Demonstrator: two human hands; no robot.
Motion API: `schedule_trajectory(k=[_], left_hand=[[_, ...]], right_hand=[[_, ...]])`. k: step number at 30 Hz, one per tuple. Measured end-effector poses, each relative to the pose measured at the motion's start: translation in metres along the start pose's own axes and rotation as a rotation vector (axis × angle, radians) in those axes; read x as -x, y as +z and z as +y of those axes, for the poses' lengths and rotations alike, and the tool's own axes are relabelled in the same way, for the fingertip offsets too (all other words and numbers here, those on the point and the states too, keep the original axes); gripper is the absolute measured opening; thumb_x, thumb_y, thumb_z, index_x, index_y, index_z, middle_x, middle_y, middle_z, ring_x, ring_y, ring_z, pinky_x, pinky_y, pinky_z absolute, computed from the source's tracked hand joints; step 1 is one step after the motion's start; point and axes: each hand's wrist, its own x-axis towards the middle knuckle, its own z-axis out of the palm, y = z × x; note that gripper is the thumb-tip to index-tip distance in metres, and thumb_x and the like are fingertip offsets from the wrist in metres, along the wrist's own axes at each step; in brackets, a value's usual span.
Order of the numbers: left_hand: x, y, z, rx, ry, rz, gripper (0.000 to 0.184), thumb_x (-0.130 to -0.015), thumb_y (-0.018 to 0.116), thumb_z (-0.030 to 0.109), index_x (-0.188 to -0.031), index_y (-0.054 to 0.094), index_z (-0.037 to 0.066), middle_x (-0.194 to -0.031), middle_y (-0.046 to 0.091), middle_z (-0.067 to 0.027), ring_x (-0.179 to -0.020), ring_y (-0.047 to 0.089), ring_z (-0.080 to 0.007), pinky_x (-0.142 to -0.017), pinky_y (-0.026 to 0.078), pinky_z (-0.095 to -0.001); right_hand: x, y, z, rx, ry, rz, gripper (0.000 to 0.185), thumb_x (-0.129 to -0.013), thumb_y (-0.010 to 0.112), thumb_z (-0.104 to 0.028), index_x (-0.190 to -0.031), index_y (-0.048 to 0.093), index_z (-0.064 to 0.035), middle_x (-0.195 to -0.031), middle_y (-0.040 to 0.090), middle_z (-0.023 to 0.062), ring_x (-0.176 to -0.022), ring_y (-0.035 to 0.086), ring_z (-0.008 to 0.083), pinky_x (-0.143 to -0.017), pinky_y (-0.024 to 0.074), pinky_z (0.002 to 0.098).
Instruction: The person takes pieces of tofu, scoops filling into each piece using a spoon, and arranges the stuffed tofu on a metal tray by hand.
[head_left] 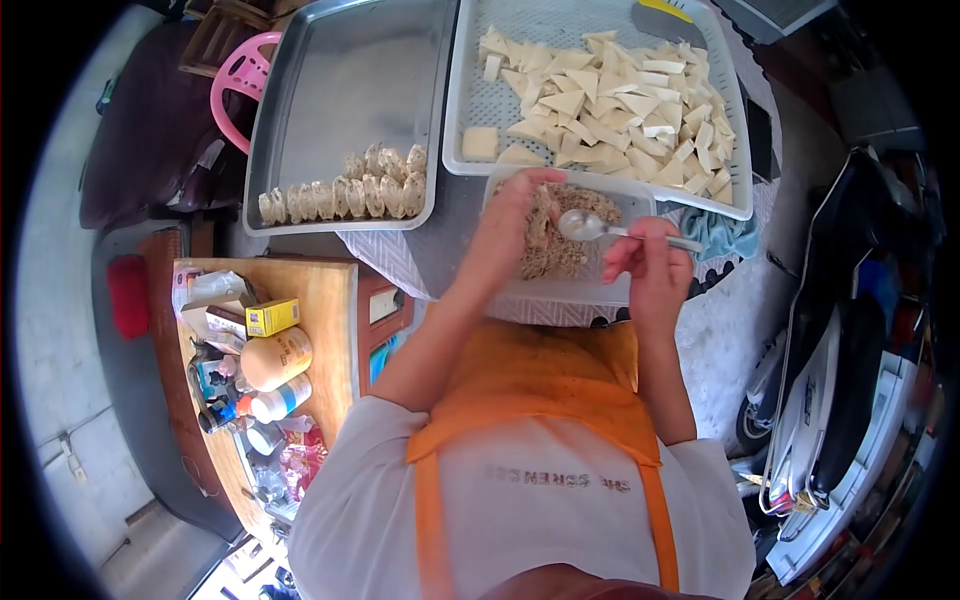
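My right hand (655, 268) is closed round the handle of a metal spoon (580, 225), its bowl over brown crumbly filling (560, 262) in a clear plastic container (575, 291). My left hand (508, 215) is curled at the container's left side, with a pale, filling-coated item at its fingers that is too small to make out. Beyond the container, a white perforated tray (480, 100) holds many pale triangular pieces (600, 110). To the left, a metal tray (340, 90) holds filled pieces (350, 197) in rows near its front edge.
A yellow-edged scraper (668, 20) lies at the white tray's back. A teal cloth (722, 236) is right of the container. At the left, a wooden table (335, 330) bears bottles and a yellow box (272, 317). A pink round handle (232, 85) stands beside the metal tray.
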Motion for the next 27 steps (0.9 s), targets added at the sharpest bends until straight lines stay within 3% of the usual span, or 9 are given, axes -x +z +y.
schedule_trajectory(k=[6, 12, 15, 18, 21, 24, 27], left_hand=[[0.001, -0.007, -0.004, 0.102, -0.076, -0.078, 0.044, -0.098, 0.04, 0.031, -0.063, 0.048, 0.007, -0.054, 0.045, 0.0014, -0.045, 0.04, -0.0088, -0.041, 0.03, -0.0229], [0.011, 0.006, 0.009, -0.001, -0.081, -0.049, 0.047, -0.099, 0.038, 0.032, -0.059, 0.045, 0.007, -0.047, 0.042, -0.0009, -0.039, 0.037, -0.0095, -0.037, 0.028, -0.0236], [0.009, 0.006, 0.005, 0.036, -0.076, -0.06, 0.047, -0.099, 0.036, 0.033, -0.062, 0.047, 0.006, -0.05, 0.046, -0.0022, -0.04, 0.039, -0.0092, -0.038, 0.029, -0.0236], [0.007, 0.006, 0.002, -0.033, 0.128, -0.09, 0.036, -0.099, 0.039, 0.03, -0.077, 0.05, 0.004, -0.066, 0.055, -0.0055, -0.053, 0.051, -0.0118, -0.052, 0.041, -0.0239], [0.006, 0.026, 0.008, -0.372, 0.496, -0.02, 0.024, -0.098, 0.04, 0.021, -0.098, 0.053, 0.001, -0.09, 0.059, -0.0092, -0.079, 0.057, -0.0147, -0.074, 0.045, -0.0256], [0.008, 0.014, 0.002, -0.385, 0.325, -0.175, 0.029, -0.093, 0.047, 0.015, -0.118, 0.051, 0.001, -0.119, 0.056, -0.0093, -0.112, 0.05, -0.0187, -0.099, 0.036, -0.0311], [0.006, 0.011, 0.001, -0.201, 0.399, -0.162, 0.028, -0.09, 0.049, 0.004, -0.118, 0.051, 0.002, -0.107, 0.057, -0.0092, -0.091, 0.054, -0.0146, -0.081, 0.044, -0.0263]], right_hand=[[-0.002, -0.008, 0.004, -0.004, 0.005, 0.09, 0.029, -0.099, 0.041, -0.025, -0.09, 0.053, -0.0006, -0.067, 0.062, 0.011, -0.05, 0.057, 0.0148, -0.047, 0.0488, 0.0261], [0.001, -0.002, 0.003, 0.096, 0.001, 0.026, 0.028, -0.1, 0.041, -0.025, -0.09, 0.053, -0.0006, -0.067, 0.062, 0.01, -0.05, 0.056, 0.013, -0.046, 0.048, 0.0244], [0.005, -0.001, 0.003, 0.136, 0.039, 0.006, 0.028, -0.099, 0.042, -0.024, -0.09, 0.053, -0.0007, -0.067, 0.062, 0.0095, -0.051, 0.057, 0.0126, -0.047, 0.0484, 0.0239], [0.008, 0.003, 0.001, 0.139, 0.121, -0.01, 0.026, -0.099, 0.042, -0.023, -0.09, 0.053, -0.0008, -0.068, 0.062, 0.0098, -0.052, 0.058, 0.013, -0.047, 0.0493, 0.0245], [0.009, 0.012, 0.001, 0.046, 0.195, -0.01, 0.027, -0.099, 0.042, -0.023, -0.089, 0.053, -0.001, -0.068, 0.063, 0.0108, -0.052, 0.058, 0.0146, -0.048, 0.0503, 0.0262], [0.005, 0.011, -0.003, -0.166, 0.194, 0.041, 0.028, -0.099, 0.042, -0.024, -0.089, 0.053, -0.001, -0.068, 0.063, 0.0121, -0.051, 0.059, 0.0165, -0.048, 0.0505, 0.0276], [-0.002, -0.001, -0.005, -0.127, 0.075, 0.102, 0.028, -0.098, 0.042, -0.025, -0.089, 0.053, -0.0008, -0.068, 0.063, 0.0127, -0.05, 0.059, 0.0176, -0.048, 0.0505, 0.0281]])
